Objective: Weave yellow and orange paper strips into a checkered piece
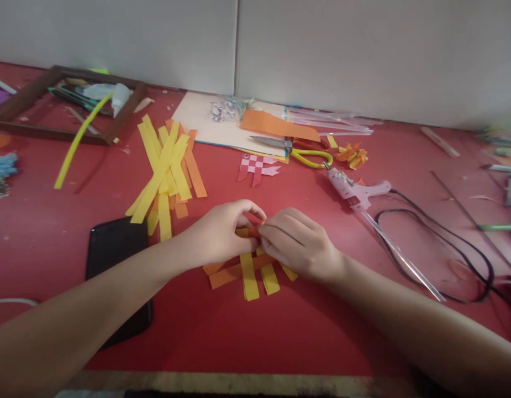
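Observation:
Yellow and orange paper strips (249, 276) cross over and under each other in a small weave, held just above or on the red tabletop. My left hand (226, 232) is curled at its upper left, thumb and fingers closed around the upper part of the strips. Against it, my right hand (299, 243) pinches the weave's upper right, its fingertips meeting my left fingers. The hands cover the weave's upper part. Just beyond lies a woven pink and white paper fish (257, 166). To the left is a loose pile of yellow and orange strips (168, 160).
A black phone (114, 249) lies under my left forearm. Scissors with yellow handles (311, 157) rest near orange paper (275, 124). A pink glue gun (354, 190), with its black cord (441, 207), lies at the right. A brown wooden frame (31, 130) stands back left.

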### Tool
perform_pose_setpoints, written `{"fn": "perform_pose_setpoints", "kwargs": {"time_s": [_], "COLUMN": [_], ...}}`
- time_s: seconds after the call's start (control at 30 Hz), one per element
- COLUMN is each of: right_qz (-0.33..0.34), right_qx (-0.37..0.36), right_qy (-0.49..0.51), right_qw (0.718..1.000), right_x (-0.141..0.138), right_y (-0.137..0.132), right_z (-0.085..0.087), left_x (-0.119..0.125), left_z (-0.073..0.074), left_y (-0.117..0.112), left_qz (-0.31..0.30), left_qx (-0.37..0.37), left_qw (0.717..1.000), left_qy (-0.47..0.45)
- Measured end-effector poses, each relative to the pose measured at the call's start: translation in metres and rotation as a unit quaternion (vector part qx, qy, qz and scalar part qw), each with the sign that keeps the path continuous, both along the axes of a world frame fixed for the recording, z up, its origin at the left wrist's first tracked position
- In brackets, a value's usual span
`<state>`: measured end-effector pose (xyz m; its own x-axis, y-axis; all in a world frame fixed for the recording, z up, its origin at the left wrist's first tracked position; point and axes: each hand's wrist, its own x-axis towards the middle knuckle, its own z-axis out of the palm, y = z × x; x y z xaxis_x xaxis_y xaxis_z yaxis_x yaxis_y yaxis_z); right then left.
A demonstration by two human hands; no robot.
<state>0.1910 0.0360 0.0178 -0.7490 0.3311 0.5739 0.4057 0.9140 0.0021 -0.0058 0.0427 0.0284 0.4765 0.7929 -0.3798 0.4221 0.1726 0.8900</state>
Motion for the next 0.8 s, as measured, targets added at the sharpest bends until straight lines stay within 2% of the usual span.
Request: {"fn": "perform_pose_setpoints", "kwargs": {"time_s": [0.23,0.57,0.8], "right_qz": [-0.004,0.011,0.000], "right_qx": [-0.042,0.001,-0.001], "right_qy": [-0.008,-0.009,0.002], "right_qw": [0.999,1.000,1.000], "right_x": [0.0019,0.0007,-0.0018], "right_y": [0.0019,0.0001,-0.0024], "right_z": [0.0019,-0.0019,-0.0022], "left_x": [-0.0010,0.0012,0.0010], "left_z": [0.0010,0.0019,0.0004], "left_y": [0.0002,-0.0013,-0.0015], "left_qz": [-0.004,-0.004,-0.007], "left_qx": [0.012,-0.005,0.010], "left_qw": [1.000,1.000,1.000], "left_qy": [0.014,-0.001,0.005]}}
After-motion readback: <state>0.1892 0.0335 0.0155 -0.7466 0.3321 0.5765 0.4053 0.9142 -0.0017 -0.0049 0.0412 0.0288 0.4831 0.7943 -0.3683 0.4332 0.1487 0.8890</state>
